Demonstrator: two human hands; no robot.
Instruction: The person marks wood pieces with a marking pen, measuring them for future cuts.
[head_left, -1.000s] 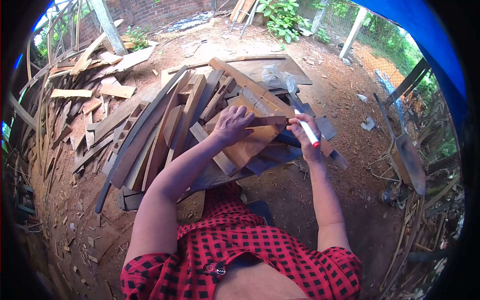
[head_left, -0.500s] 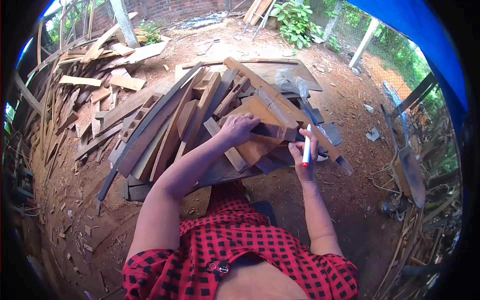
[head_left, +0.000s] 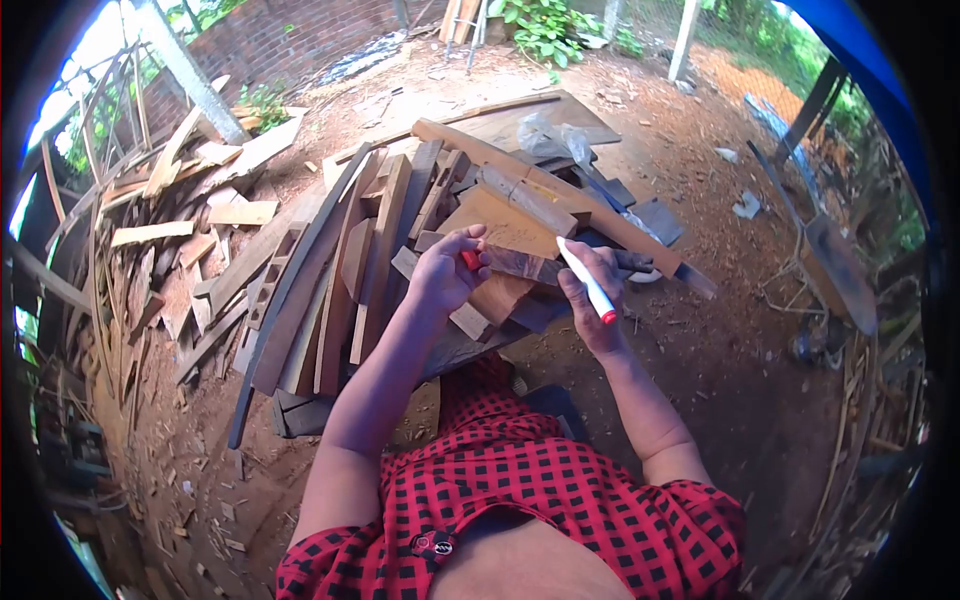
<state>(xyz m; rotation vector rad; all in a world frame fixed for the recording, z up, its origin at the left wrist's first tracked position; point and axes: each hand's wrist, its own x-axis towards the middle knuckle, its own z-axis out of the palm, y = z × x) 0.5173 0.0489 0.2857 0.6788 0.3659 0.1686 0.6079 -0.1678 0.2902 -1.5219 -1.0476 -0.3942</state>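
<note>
My left hand [head_left: 446, 274] is closed, with a small red marker cap [head_left: 470, 260] between its fingers, just above the near edge of the wood pile. In my right hand [head_left: 596, 300] a white marker [head_left: 586, 279] is gripped. Its pale tip points up and to the left, and its red end faces me. Between and beyond both hands lies a wide wooden block [head_left: 510, 225], resting on other pieces. A narrow offcut [head_left: 470, 318] sits below my left hand.
Long planks [head_left: 380, 250] are stacked on a low table. A plastic bag [head_left: 540, 135] lies at its far side. Scrap wood [head_left: 240, 212] is heaped on the ground at left. A wheelbarrow [head_left: 838, 265] stands at right.
My left hand has lifted off the wooden block and now shows the red cap. The marker in my right hand has tilted left. The view has shifted slightly.
</note>
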